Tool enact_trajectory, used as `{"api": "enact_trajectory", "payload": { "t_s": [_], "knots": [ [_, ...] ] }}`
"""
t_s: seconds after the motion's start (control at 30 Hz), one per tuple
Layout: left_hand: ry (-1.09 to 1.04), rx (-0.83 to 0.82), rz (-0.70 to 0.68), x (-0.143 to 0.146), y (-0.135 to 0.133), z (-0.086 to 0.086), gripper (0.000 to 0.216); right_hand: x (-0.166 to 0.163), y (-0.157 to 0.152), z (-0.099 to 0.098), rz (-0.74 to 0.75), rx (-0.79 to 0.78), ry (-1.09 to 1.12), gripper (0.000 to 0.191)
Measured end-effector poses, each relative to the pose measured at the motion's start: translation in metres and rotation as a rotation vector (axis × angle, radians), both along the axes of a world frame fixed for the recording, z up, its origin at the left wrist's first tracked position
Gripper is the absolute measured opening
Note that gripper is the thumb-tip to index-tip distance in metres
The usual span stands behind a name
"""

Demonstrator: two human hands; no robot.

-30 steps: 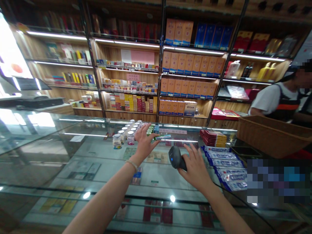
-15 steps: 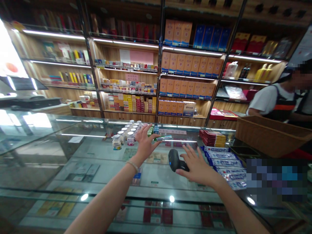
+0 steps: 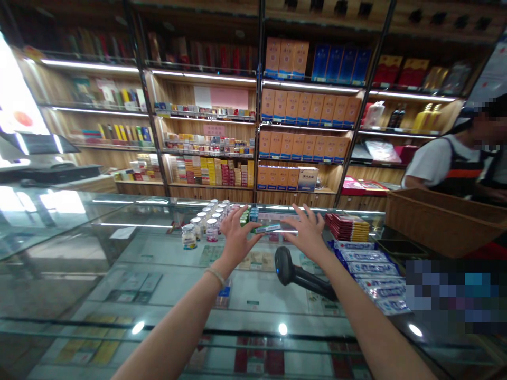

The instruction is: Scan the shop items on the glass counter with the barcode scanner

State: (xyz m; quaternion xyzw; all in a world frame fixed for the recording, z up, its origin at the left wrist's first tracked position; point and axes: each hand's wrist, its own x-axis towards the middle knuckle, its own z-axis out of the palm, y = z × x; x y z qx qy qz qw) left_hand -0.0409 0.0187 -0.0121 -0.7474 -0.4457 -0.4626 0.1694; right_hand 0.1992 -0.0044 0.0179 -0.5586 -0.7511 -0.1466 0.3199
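Over a glass counter, my left hand pinches one end of a slim green and white pack between thumb and fingers. My right hand is open with fingers spread, just right of the pack's other end; I cannot tell whether it touches it. A black barcode scanner lies on the glass under my right forearm, free of both hands. Several small white-capped jars stand just left of my left hand.
Blue and white long packs lie in a row at the right, with a stack of red packs behind them. A wicker basket stands at the far right. A person in a white shirt and dark apron is behind it. Stocked shelves fill the back wall.
My right hand let go of the scanner, which now lies on the glass, and moved forward to the pack. My left hand kept holding the pack in place.
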Motion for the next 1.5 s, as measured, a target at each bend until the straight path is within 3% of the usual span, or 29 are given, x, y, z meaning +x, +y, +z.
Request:
{"api": "enact_trajectory", "payload": {
  "t_s": [0.47, 0.87, 1.1, 1.5],
  "knots": [
    [-0.003, 0.018, -0.001, 0.009, -0.003, 0.001, 0.021, -0.004, 0.008, -0.015, 0.146, 0.049, 0.304, 0.014],
    [0.112, -0.035, 0.003, 0.022, -0.007, -0.004, 0.017, -0.017, -0.001, -0.012, 0.199, 0.155, 0.319, 0.013],
    [0.098, -0.045, 0.019, 0.021, -0.010, 0.003, 0.040, -0.010, -0.001, -0.012, 0.146, 0.165, 0.262, 0.013],
    [0.063, -0.058, -0.027, 0.028, -0.013, 0.008, 0.014, -0.012, -0.005, -0.013, 0.138, 0.120, 0.199, 0.012]
  ]
}}
